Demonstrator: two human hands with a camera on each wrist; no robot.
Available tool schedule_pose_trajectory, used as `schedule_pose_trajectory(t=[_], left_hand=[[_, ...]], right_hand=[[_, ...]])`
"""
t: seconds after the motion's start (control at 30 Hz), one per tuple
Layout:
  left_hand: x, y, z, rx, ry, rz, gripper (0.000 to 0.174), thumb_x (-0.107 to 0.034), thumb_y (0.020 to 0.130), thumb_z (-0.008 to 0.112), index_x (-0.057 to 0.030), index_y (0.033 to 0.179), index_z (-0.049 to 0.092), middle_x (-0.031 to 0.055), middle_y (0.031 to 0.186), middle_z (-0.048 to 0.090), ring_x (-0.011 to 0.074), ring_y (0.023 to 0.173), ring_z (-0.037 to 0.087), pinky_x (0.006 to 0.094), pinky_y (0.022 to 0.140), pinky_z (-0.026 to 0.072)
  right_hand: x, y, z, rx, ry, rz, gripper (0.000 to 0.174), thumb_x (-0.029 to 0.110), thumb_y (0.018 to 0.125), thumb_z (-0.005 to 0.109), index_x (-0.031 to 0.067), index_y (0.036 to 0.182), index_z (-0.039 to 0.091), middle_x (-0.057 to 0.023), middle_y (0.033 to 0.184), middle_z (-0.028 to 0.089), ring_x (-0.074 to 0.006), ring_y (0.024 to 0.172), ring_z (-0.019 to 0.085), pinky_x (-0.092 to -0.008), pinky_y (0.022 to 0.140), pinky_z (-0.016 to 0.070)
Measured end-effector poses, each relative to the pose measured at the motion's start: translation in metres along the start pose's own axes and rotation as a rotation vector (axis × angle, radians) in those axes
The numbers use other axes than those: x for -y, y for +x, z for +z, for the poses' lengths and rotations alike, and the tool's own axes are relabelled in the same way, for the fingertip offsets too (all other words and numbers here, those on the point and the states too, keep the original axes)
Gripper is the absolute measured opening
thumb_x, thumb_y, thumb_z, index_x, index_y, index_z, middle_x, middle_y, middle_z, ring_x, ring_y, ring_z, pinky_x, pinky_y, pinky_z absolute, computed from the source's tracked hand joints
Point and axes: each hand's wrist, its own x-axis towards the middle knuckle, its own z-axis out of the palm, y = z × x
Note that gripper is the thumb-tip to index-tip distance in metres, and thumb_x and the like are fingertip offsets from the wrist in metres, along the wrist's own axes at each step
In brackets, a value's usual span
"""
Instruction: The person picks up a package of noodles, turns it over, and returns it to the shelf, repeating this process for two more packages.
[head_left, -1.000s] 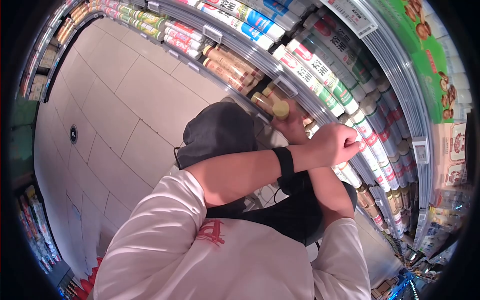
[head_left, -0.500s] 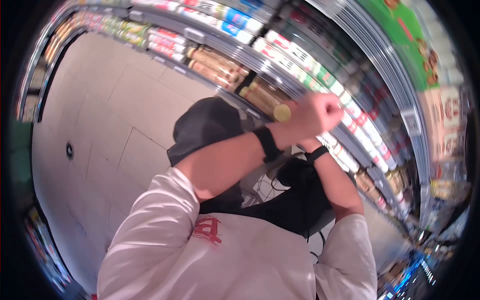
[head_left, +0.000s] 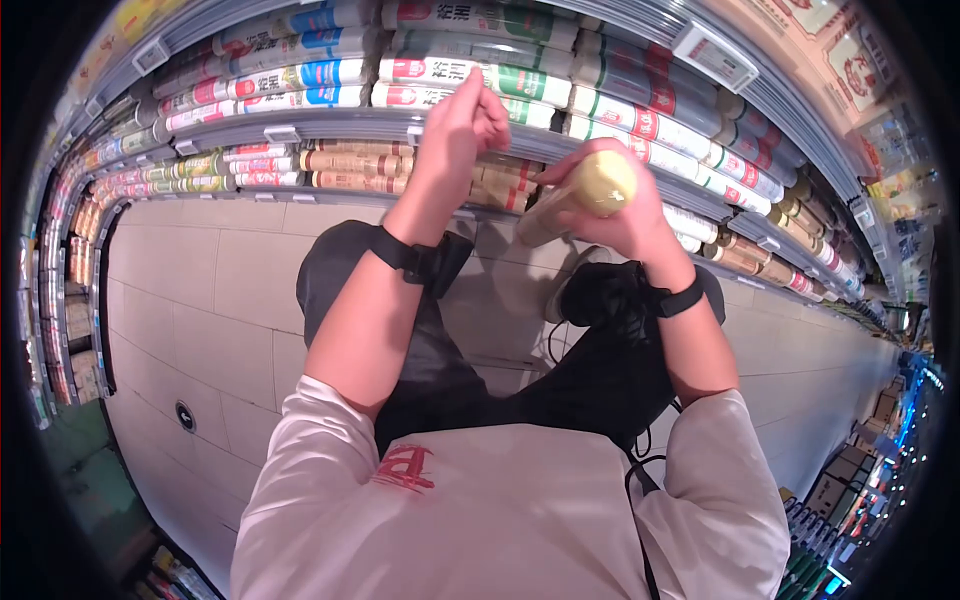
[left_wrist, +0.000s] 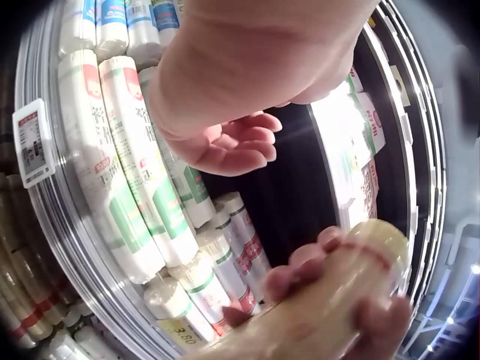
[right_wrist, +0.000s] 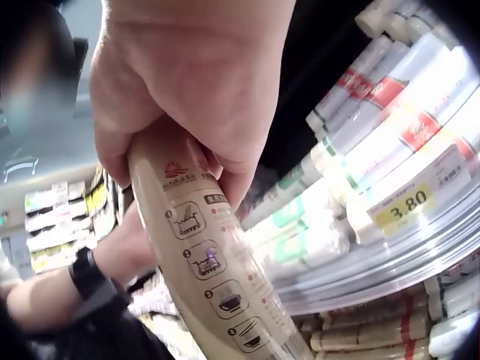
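A tan, tube-shaped pack of dried noodles with a pale yellow end is in my right hand. The fingers and thumb grip it near that end, which faces up toward the head camera. Small cooking drawings run along the pack's side in the right wrist view. To the left, my left hand is raised in front of the shelved white noodle packs and holds nothing. Its fingers are loosely curled in the left wrist view, where the held pack slants below it.
Shelves curve round in front, stacked with rolled noodle packs in white, red, green and blue wrapping. Brown packs fill a lower shelf. A price tag reads 3.80. My knees are bent above the tiled floor.
My right hand has brought the noodle pack up from the lower shelf. My left arm, earlier crossed over the right, has swung left. The head view has turned toward the shelves.
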Motion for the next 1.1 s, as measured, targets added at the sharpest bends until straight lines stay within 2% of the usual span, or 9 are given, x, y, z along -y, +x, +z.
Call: schedule_pose_trajectory(t=[0.13, 0.23, 0.33, 0.43, 0.47, 0.67, 0.77, 0.97, 1.1], left_hand=[[0.023, -0.007, 0.022, 0.308, 0.076, -0.192, 0.060, -0.055, 0.104, 0.032, -0.0053, 0.093, 0.062, 0.0055, 0.085, 0.066, 0.0157, 0.079, 0.062, 0.0323, 0.078, 0.0494], [0.026, -0.018, 0.035, 0.531, 0.194, -0.500, 0.069, -0.057, 0.105, 0.024, -0.0006, 0.136, 0.050, 0.0145, 0.114, 0.065, 0.0239, 0.104, 0.064, 0.0373, 0.094, 0.0490], [0.031, -0.024, 0.039, 0.854, 0.009, -0.717, 0.064, -0.051, 0.106, 0.030, 0.0002, 0.142, 0.041, 0.0187, 0.123, 0.062, 0.0283, 0.111, 0.064, 0.0402, 0.098, 0.0495], [0.028, -0.028, 0.047, 0.949, 0.114, -0.604, 0.060, -0.043, 0.105, 0.040, 0.0001, 0.146, 0.033, 0.0225, 0.129, 0.059, 0.0322, 0.113, 0.064, 0.0435, 0.098, 0.0499], [0.024, -0.028, 0.051, 0.892, 0.056, -0.643, 0.048, -0.025, 0.102, 0.050, 0.0020, 0.141, 0.039, 0.0175, 0.126, 0.063, 0.0259, 0.110, 0.066, 0.0387, 0.098, 0.0503], [0.025, -0.025, 0.058, 0.861, 0.039, -0.569, 0.056, -0.004, 0.092, 0.061, 0.0043, 0.142, 0.036, 0.0192, 0.129, 0.061, 0.0249, 0.115, 0.062, 0.0384, 0.103, 0.0461], [0.031, -0.027, 0.061, 0.781, 0.193, -0.479, 0.066, 0.001, 0.087, 0.062, 0.0032, 0.146, 0.034, 0.0182, 0.132, 0.057, 0.0286, 0.119, 0.061, 0.0422, 0.104, 0.0462], [0.036, -0.025, 0.058, 0.684, 0.314, -0.468, 0.066, 0.010, 0.085, 0.061, 0.0037, 0.146, 0.035, 0.0121, 0.128, 0.061, 0.0204, 0.116, 0.061, 0.0364, 0.101, 0.0475], [0.039, -0.027, 0.058, 0.657, 0.275, -0.461, 0.061, 0.002, 0.086, 0.071, 0.0039, 0.139, 0.040, 0.0102, 0.121, 0.063, 0.0172, 0.109, 0.062, 0.0322, 0.094, 0.0491]], right_hand=[[0.004, -0.007, -0.020, -0.178, 0.463, -0.034, 0.055, -0.005, 0.070, 0.072, 0.0066, 0.118, 0.047, -0.0155, 0.106, 0.066, -0.0288, 0.101, 0.067, -0.0421, 0.091, 0.0548], [0.004, -0.007, -0.028, -0.235, 0.752, -0.022, 0.049, 0.008, 0.076, 0.071, 0.0051, 0.118, 0.047, -0.0147, 0.106, 0.064, -0.0310, 0.100, 0.068, -0.0477, 0.090, 0.0569], [-0.007, -0.009, -0.041, -0.264, 0.839, -0.033, 0.045, 0.014, 0.083, 0.067, 0.0030, 0.122, 0.047, -0.0134, 0.106, 0.063, -0.0311, 0.099, 0.068, -0.0495, 0.090, 0.0570], [-0.013, -0.010, -0.053, -0.316, 0.887, 0.029, 0.056, 0.023, 0.083, 0.067, 0.0062, 0.130, 0.042, -0.0105, 0.105, 0.060, -0.0270, 0.102, 0.063, -0.0522, 0.093, 0.0545], [-0.022, -0.011, -0.058, -0.294, 0.936, 0.020, 0.052, 0.020, 0.087, 0.064, 0.0064, 0.132, 0.042, -0.0105, 0.110, 0.061, -0.0247, 0.105, 0.062, -0.0508, 0.096, 0.0532], [-0.032, 0.001, -0.071, -0.272, 0.985, 0.056, 0.044, 0.018, 0.091, 0.058, 0.0064, 0.132, 0.045, -0.0120, 0.115, 0.061, -0.0227, 0.099, 0.062, -0.0452, 0.093, 0.0529], [-0.035, 0.005, -0.071, -0.344, 0.955, 0.105, 0.040, 0.022, 0.094, 0.057, 0.0062, 0.129, 0.049, -0.0112, 0.111, 0.063, -0.0215, 0.092, 0.063, -0.0408, 0.086, 0.0535], [-0.041, 0.009, -0.072, -0.421, 0.921, 0.255, 0.026, 0.024, 0.097, 0.059, 0.0070, 0.117, 0.055, -0.0104, 0.105, 0.066, -0.0213, 0.091, 0.065, -0.0365, 0.081, 0.0552], [-0.046, 0.010, -0.069, -0.385, 0.909, 0.237, 0.026, 0.024, 0.097, 0.059, 0.0068, 0.116, 0.056, -0.0096, 0.105, 0.066, -0.0213, 0.090, 0.066, -0.0365, 0.080, 0.0558]])
